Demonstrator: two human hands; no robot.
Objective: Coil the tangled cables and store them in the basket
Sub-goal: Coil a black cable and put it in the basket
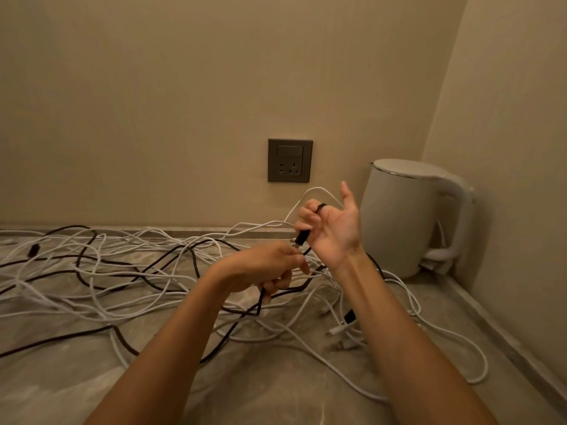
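Your right hand (333, 231) is raised with its palm turned toward you, thumb straight up and the other fingers curled round the plug (302, 237) of the black cable (260, 303). A turn of that cable shows over the index finger. The plug's long axis runs on a slant, with its body up by your right fingers and its metal tip pointing down and left at your left hand (264, 265). Your left hand sits just beside it, lower and to the left, knuckles up. Its fingers are curled with their tips at the metal end, and a stretch of the black cable drops out beneath them. The rest of the black cable sprawls leftward across the counter (276, 394), tangled with white cables (101, 302). A white kettle (408, 222) stands in the right corner, and a wall socket (290, 160) is on the wall behind.
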